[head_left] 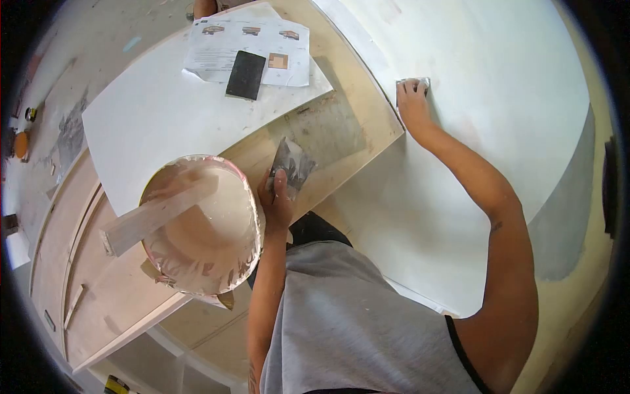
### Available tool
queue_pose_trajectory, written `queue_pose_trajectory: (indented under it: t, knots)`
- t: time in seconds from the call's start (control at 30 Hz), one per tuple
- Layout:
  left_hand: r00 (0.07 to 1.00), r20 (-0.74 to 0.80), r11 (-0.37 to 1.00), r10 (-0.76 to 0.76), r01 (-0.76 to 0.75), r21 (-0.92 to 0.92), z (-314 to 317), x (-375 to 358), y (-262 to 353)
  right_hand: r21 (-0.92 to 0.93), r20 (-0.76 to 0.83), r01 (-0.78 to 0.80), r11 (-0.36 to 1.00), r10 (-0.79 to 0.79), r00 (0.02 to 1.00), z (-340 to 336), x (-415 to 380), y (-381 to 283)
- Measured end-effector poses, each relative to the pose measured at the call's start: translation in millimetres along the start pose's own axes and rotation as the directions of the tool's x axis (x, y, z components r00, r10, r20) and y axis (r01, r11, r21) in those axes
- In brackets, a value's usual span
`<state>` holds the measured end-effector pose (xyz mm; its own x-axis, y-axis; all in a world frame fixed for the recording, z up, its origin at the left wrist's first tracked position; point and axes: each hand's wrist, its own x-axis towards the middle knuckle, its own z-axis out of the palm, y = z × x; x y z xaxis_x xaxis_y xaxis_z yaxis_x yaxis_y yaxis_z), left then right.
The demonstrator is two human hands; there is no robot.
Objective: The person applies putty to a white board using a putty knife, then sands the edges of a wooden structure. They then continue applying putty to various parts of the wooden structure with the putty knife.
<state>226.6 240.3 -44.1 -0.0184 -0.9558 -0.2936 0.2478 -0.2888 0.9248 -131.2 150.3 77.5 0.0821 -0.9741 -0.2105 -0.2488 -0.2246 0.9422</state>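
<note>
My left hand (pixel 278 205) is closed on a putty scraper (pixel 291 165), a dark flat blade smeared with pale filler, with my thumb lying on its face. Just left of that hand stands a bucket (pixel 253 190) of pinkish-beige filler (pixel 220 226). A wooden stick (pixel 141 222) leans in it across the rim. Farther right, my right hand (pixel 413 108) presses a small flat tool with a silvery edge (pixel 423 82) against a large white panel (pixel 499 85), near the panel's left edge. My fingers cover most of that tool.
Printed sheets (pixel 216 56) and a dark rectangular pad (pixel 246 75) lie on a white board (pixel 151 131) on the wooden worktop (pixel 380 125). Curved wooden strips (pixel 75 240) are at the left. At the top edge, part of another person's arm (pixel 205 8) shows.
</note>
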Motion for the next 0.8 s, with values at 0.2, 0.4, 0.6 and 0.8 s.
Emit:
queue_pose_trajectory:
  t: [0.2, 0.4, 0.6, 0.8]
  knots:
    - [0.961, 0.069, 0.952, 0.270, -0.277, 0.130, -8, 7, -6, 0.498, 0.396, -0.131, 0.857, -0.091, 0.914, -48, -30, 3]
    - [0.826, 0.531, 0.339, -0.187, 0.562, -0.754, 23, 7, 31, 0.933, -0.351, 0.356, 0.050, 0.343, 0.871, -167, -94, 27]
    - [0.741, 0.630, 0.411, -0.231, 0.661, -0.628, 44, 13, 75, 0.733, -0.611, 0.679, -0.048, 0.392, 0.688, -139, -92, -39]
    - [0.841, 0.517, 0.747, -0.159, 0.445, -0.494, 26, 15, 97, 0.649, -0.623, 0.580, 0.493, -0.093, 0.776, -86, 48, 24]
